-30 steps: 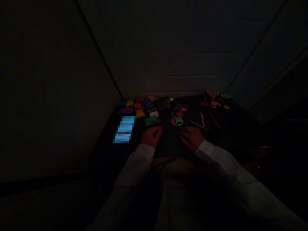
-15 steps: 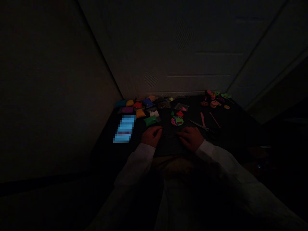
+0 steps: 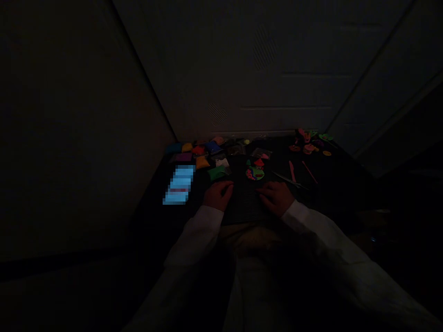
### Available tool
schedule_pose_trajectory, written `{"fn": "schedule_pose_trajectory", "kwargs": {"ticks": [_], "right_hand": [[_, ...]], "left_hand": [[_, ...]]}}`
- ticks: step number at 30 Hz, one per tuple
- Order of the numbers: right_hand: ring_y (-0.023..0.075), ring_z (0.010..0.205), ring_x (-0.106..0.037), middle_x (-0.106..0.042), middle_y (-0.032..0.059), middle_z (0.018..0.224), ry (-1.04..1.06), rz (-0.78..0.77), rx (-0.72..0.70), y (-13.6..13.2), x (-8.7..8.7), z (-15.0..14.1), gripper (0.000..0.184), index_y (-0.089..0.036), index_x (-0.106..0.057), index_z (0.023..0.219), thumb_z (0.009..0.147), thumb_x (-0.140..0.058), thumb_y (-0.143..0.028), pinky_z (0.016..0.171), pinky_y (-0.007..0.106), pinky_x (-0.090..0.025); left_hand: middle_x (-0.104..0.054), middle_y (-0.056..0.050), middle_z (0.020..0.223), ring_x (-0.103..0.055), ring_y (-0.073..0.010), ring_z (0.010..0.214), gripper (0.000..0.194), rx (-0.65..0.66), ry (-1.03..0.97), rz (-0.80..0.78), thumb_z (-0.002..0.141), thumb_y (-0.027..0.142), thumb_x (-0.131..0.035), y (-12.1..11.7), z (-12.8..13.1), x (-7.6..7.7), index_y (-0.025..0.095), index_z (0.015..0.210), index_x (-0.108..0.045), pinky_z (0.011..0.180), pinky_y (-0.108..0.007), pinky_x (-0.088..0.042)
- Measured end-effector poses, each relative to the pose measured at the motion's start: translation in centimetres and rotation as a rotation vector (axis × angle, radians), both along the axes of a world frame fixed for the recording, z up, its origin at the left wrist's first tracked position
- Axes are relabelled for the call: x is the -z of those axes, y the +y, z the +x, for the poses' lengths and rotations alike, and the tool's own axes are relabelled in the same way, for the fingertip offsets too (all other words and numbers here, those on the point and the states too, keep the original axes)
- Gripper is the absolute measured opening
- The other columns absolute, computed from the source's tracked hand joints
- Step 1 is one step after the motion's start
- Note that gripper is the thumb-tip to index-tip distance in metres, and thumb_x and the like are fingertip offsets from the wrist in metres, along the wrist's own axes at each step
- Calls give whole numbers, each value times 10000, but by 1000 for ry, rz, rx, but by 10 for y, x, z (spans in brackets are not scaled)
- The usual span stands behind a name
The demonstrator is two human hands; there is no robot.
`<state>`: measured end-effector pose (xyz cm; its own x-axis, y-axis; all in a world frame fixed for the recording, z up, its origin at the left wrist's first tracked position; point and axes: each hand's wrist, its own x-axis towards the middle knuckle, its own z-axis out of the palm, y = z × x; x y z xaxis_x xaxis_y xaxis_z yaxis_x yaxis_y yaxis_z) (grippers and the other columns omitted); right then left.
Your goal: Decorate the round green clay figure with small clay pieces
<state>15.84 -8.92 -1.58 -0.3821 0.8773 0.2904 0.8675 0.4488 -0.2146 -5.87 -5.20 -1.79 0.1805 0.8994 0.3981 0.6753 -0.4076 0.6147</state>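
Note:
In dim light my left hand (image 3: 218, 196) rests on the dark table (image 3: 242, 210), loosely bent, thumb apart from the fingers, with nothing visible in it. Just beyond it lies a green packet of modelling clay (image 3: 217, 173). My right hand (image 3: 277, 198) lies palm down, fingers reaching left and thumb apart, also without anything visible in it. Between and beyond the hands sits a small round clay model (image 3: 255, 174), green with a red-roofed house on top. Near my right fingers is a pair of scissors (image 3: 286, 179), its handles lost in the dark.
A lit phone (image 3: 179, 184), its screen pixelated, lies at the left. Behind are several coloured clay packets (image 3: 212, 147). To the right are a pink plastic knife (image 3: 292, 170), a thin pink stick (image 3: 309, 172) and several clay figures (image 3: 308, 140). A pale panel (image 3: 263, 92) rises behind the table.
The picture is slightly darker now. My right fingers have shifted very slightly to the right; my left hand and the things on the table stay put.

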Motion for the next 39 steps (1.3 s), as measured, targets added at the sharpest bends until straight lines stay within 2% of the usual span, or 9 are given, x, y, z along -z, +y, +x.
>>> {"fn": "schedule_pose_trajectory", "kwargs": {"ticks": [22,30,39], "right_hand": [[163,882,-473,-543,44,963,46,-17,-18,-2,-4,-1,306,-252,-548,1053,795,-409,-339,744,316,-303],[140,812,-526,-585,49,879,137,-47,37,9,1,-1,253,-187,-603,894,778,-431,-332,728,275,-388],[151,815,-531,-586,31,886,128,-79,118,9,-5,-13,207,-218,-617,818,746,-472,-346,699,283,-386]], "left_hand": [[-639,-20,874,-573,-126,776,226,-2,12,0,740,290,-471,0,0,-1,188,887,-609,746,-250,-462],[-638,-28,877,-574,-132,792,234,4,10,5,741,290,-468,0,0,0,175,887,-610,750,-249,-461],[-640,-24,871,-572,-133,787,226,-5,12,3,739,284,-472,0,1,0,184,885,-611,755,-258,-458]]}}
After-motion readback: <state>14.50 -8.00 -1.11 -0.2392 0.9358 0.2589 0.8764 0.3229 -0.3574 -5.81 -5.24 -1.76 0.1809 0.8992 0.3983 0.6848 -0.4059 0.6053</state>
